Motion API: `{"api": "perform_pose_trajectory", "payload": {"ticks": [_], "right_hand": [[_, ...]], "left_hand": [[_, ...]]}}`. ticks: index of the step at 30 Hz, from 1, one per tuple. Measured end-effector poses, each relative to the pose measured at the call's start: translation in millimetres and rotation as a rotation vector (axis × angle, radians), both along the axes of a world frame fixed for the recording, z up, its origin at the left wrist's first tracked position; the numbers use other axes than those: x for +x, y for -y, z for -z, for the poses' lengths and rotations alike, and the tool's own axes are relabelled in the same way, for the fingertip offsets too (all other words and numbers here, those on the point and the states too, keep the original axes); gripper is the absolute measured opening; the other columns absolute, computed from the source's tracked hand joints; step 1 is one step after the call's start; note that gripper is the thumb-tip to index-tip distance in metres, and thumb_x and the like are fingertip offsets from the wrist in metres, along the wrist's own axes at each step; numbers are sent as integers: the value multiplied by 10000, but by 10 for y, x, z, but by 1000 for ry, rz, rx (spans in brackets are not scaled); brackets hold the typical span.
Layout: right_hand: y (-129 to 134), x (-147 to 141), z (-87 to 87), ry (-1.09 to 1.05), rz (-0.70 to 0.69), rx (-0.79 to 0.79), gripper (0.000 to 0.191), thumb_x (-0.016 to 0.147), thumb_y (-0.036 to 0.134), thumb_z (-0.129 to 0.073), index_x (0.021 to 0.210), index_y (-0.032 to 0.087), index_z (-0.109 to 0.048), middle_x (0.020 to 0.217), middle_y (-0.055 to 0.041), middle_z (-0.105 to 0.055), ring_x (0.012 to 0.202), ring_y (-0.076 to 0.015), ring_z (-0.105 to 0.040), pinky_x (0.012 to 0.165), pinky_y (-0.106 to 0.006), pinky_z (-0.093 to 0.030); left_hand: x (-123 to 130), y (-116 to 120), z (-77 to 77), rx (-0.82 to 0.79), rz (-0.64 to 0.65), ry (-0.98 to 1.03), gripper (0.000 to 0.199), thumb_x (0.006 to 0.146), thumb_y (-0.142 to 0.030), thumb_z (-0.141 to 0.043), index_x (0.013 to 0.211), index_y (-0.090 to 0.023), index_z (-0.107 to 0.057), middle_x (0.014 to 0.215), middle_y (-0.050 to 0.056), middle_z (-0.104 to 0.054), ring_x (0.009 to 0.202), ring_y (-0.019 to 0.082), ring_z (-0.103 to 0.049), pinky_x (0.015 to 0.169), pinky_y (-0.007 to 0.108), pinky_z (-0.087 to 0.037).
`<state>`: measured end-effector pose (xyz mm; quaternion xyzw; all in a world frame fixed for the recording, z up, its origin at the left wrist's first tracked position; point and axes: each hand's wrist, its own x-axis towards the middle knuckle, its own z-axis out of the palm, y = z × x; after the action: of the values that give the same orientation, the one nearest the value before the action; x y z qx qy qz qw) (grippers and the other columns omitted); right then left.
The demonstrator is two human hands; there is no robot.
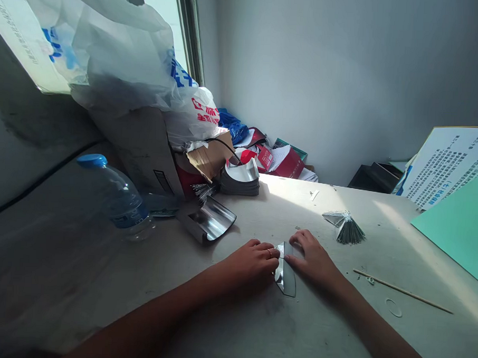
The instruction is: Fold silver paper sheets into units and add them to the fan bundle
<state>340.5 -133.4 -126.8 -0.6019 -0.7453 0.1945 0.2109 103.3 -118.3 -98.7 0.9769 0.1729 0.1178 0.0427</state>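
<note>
A flat, shiny silver-grey piece [288,281] lies on the table, narrow and long, with cut corners at its near end and a thin line across its middle. My left hand [255,258] has its fingers curled and pressed on the piece's left edge. On the right edge, my right hand [314,259] grips it, thumb at the middle and fingers at the far end. Both hands hide parts of the piece. To the right fans a bundle of thin grey strips [351,230] tied with wire or string. A curved, mirror-like sheet stack [218,220] rests at the left.
A plastic bottle [127,206] with a blue cap stands left, beside a box [141,148] under white plastic bags [121,47]. A thin wooden stick [408,293] and a rubber band [394,307] lie right. A green sheet [459,225] leans at the right edge.
</note>
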Motion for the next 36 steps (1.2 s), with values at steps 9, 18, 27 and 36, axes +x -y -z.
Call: {"api": "perform_pose_trajectory", "payload": {"ticks": [9, 18, 27, 36], "right_hand": [[40, -39, -60, -14, -49, 36, 149, 832, 308, -621, 899, 213, -526, 1002, -53, -597, 897, -220, -569, 757, -333, -453], [86, -77, -108, -112, -63, -1, 181, 869, 332, -581, 999, 209, -553, 899, -44, -640, 778, -203, -572, 673, -317, -434], [112, -91, -99, -147, -87, 5, 161, 895, 309, -559, 1027, 215, -558, 949, -48, -644, 789, -199, -577, 691, -317, -450], [111, -102, -105, -99, -107, 26, 155, 886, 263, -565, 1030, 208, -579, 1026, -66, -639, 883, -219, -599, 775, -350, -491]], "left_hand": [[10, -9, -2, 12, -10, -54, 157, 973, -248, -597, 1120, -212, -638, 1277, 61, -663, 1206, 226, -593, 991, 361, -453], [-7, -3, 48, 28, -9, -35, 129, 980, -249, -583, 1094, -209, -628, 1291, 79, -649, 1235, 233, -572, 1018, 371, -436], [-13, 23, 28, 36, -19, -52, 172, 967, -225, -599, 1138, -207, -605, 1317, 79, -629, 1254, 237, -553, 1020, 372, -429], [3, 21, 18, 20, -30, -37, 123, 964, -235, -600, 1082, -202, -612, 1238, 80, -655, 1204, 231, -581, 997, 359, -444]]}}
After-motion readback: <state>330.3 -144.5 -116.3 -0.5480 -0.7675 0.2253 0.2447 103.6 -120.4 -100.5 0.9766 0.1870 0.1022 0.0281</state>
